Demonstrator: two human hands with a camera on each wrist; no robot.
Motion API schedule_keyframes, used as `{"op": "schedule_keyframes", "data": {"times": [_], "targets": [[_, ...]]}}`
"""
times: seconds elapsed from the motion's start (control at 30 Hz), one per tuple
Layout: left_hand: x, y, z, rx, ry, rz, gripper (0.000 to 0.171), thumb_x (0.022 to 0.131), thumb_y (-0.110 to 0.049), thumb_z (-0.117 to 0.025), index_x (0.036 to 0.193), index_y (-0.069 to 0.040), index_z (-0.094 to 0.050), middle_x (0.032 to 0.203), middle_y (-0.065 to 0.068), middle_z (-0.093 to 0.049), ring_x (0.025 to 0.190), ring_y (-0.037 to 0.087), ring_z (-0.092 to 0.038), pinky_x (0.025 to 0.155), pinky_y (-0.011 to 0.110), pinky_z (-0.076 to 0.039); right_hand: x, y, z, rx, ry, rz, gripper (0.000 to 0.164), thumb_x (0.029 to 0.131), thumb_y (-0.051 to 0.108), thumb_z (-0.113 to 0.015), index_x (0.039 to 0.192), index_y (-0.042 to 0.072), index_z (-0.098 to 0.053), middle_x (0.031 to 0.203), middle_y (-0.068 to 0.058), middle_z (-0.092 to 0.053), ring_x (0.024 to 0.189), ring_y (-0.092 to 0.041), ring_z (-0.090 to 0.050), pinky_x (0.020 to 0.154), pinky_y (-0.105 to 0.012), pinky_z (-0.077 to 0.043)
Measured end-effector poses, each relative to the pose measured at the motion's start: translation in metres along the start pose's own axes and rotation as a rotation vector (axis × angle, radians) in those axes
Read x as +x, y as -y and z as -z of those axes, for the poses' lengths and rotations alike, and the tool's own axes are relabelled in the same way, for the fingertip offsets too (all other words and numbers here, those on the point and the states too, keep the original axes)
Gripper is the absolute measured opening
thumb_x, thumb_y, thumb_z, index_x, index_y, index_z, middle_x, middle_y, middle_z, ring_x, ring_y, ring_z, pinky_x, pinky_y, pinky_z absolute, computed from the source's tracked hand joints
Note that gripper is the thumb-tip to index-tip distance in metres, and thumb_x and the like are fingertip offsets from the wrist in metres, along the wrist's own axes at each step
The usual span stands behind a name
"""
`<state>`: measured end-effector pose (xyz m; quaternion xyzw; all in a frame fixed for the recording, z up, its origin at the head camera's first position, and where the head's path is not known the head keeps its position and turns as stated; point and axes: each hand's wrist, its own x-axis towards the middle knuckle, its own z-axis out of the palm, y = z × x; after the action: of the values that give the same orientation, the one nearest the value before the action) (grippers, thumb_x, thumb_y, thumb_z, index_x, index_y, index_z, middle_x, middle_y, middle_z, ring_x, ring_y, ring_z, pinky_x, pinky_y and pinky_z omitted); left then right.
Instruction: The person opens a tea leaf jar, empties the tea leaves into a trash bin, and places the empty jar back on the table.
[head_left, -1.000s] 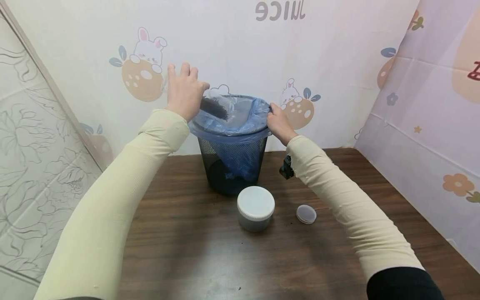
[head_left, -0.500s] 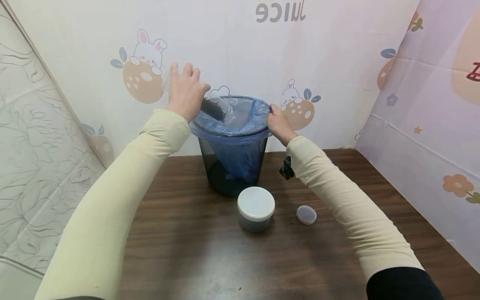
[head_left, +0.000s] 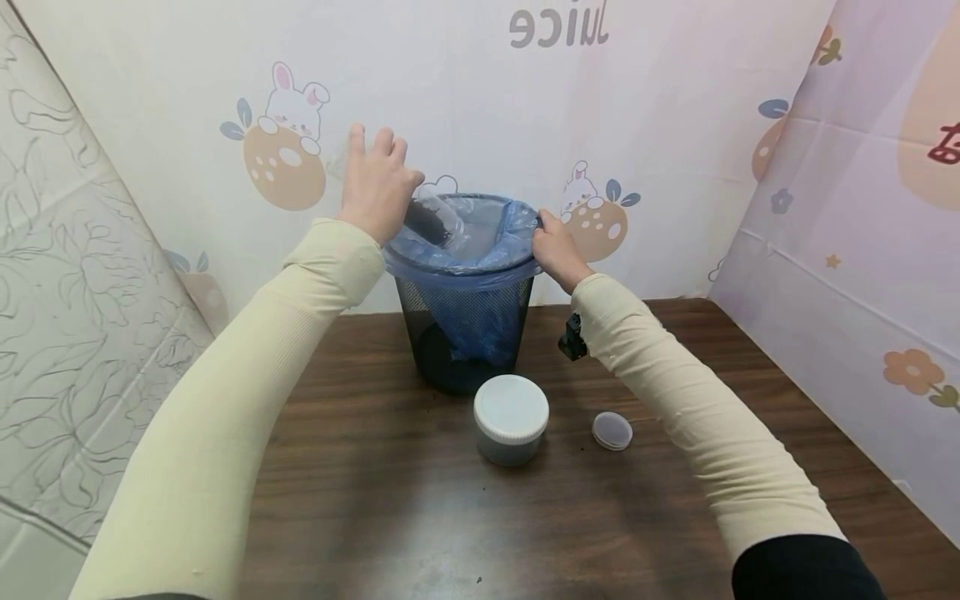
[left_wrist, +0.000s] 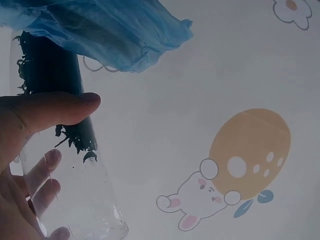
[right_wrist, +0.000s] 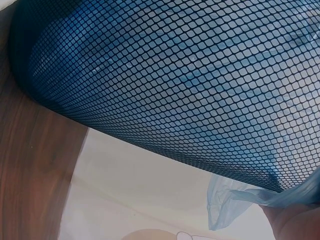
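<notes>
My left fingers (head_left: 383, 143) grip a clear jar (left_wrist: 87, 192), tilted over a mesh wastebasket (head_left: 468, 315); my right fingers (head_left: 549, 221) clutch its blue liner (head_left: 517, 233). Emptying dark shreds (left_wrist: 52, 70) looks under way, likely calling for a steeper tilt.

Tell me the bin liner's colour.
The bin liner is translucent blue, showing best in the head view.

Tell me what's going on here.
A person's left hand holds a clear, plastic-looking jar with dark, shredded bits inside, tilted toward the opening of a round black mesh bin. The right hand grips the bin at its rim, over which a thin blue plastic bag is folded. In front, on the brown wooden table, sit a white-lidded round tub and a small whitish disc-shaped lid.
</notes>
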<state>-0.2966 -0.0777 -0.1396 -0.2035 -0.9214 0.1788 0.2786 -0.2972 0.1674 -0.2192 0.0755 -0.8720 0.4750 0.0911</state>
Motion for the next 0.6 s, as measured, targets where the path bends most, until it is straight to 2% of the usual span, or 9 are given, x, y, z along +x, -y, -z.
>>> {"op": "schedule_keyframes", "data": {"times": [0.17, 0.3, 0.43, 0.6], "targets": [[0.0007, -0.0017, 0.0006, 0.052, 0.048, -0.025, 0.035, 0.084, -0.007, -0.059, 0.117, -0.016, -0.067, 0.111, 0.018, -0.048, 0.116, 0.035, -0.032, 0.103, 0.06, -0.014, -0.0006, 0.0001, 0.0001, -0.005, 0.0, 0.001, 0.053, 0.098, 0.005, -0.024, 0.15, -0.003, -0.016, 0.155, -0.019, -0.019, 0.143, -0.026, -0.013, 0.114, -0.034, -0.013], [-0.0001, -0.0037, -0.0004, 0.093, 0.046, -0.046, 0.032, 0.084, -0.008, -0.061, 0.115, -0.014, -0.068, 0.118, 0.019, -0.049, 0.119, 0.035, -0.032, 0.105, 0.06, -0.014, -0.0018, -0.0007, 0.0006, 0.0, 0.005, 0.003, 0.052, 0.098, 0.005, -0.023, 0.15, -0.002, -0.016, 0.154, -0.018, -0.02, 0.143, -0.026, -0.014, 0.114, -0.035, -0.014], [-0.0018, -0.0052, -0.0006, 0.09, 0.031, -0.041, 0.033, 0.083, -0.006, -0.062, 0.114, -0.013, -0.068, 0.12, 0.019, -0.049, 0.121, 0.035, -0.032, 0.105, 0.06, -0.013, -0.0031, -0.0012, 0.0012, 0.003, 0.014, -0.002, 0.053, 0.099, 0.006, -0.024, 0.15, -0.002, -0.015, 0.155, -0.017, -0.018, 0.143, -0.026, -0.012, 0.114, -0.034, -0.013], [-0.0021, -0.0071, 0.0011, 0.088, -0.014, -0.03, 0.028, 0.086, -0.006, -0.059, 0.112, -0.013, -0.069, 0.115, 0.017, -0.05, 0.118, 0.033, -0.032, 0.104, 0.059, -0.015, -0.0037, -0.0008, 0.0026, 0.01, 0.019, 0.003, 0.053, 0.099, 0.007, -0.023, 0.15, -0.002, -0.013, 0.156, -0.018, -0.016, 0.143, -0.026, -0.011, 0.114, -0.034, -0.013]]}}
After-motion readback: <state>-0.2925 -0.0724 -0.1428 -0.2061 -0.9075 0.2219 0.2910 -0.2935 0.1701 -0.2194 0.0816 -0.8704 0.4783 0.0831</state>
